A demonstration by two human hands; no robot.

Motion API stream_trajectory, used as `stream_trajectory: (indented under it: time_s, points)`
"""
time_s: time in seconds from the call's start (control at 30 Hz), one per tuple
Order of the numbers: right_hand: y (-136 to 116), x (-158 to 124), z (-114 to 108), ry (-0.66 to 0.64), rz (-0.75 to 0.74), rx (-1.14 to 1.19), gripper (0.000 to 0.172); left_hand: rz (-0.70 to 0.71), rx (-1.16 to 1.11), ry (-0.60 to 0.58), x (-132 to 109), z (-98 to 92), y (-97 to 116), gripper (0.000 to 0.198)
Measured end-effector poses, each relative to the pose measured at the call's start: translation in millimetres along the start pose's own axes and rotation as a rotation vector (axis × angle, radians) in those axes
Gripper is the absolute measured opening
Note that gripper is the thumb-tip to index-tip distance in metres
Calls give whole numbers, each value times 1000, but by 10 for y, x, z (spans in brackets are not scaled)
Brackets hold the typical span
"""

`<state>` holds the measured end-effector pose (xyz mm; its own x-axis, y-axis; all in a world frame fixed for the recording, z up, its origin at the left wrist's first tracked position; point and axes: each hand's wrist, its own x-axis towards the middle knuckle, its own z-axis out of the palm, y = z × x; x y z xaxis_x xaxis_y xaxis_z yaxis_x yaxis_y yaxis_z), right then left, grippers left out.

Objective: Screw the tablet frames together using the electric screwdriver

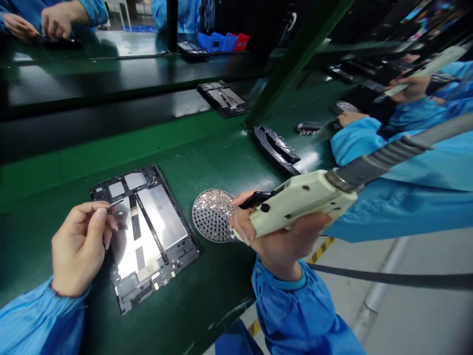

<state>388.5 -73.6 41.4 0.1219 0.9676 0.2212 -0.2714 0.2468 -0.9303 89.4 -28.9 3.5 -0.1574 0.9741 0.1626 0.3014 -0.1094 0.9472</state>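
Note:
An open tablet chassis [148, 231] with silver shielding lies on the green bench in front of me. My left hand [81, 246] is closed in a pinch on thin tweezers [115, 204] whose tips rest at the chassis's upper left corner. My right hand [277, 236] grips a cream electric screwdriver [299, 202] with a grey hose running off to the right. Its tip points down at the edge of a round perforated screw tray [211, 215] holding several tiny screws.
Another open tablet chassis [222, 98] lies farther back on the belt. Black parts [277, 148] are stacked behind the screw tray. A co-worker in a blue sleeve [369, 143] works at the right; another person's hands [55, 19] are at the far left. Blue and red bins [221, 42] stand at the back.

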Motion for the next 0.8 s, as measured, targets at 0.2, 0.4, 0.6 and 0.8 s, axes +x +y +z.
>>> stream_trajectory:
  time_s: [0.2,0.4,0.6,0.8]
  points:
    - [-1,-9,-24,-28,9,4,79,-129,-6,113,82,-48,11,37]
    - [39,-19,-32,-43,-19,62,76,-58,0,134,140,-63,19,30]
    - [11,3,-20,0,0,18,76,-56,-16,123,182,-112,-50,29]
    - [89,-89,-113,-64,111,41,75,-76,-8,171,279,-184,-120,36]
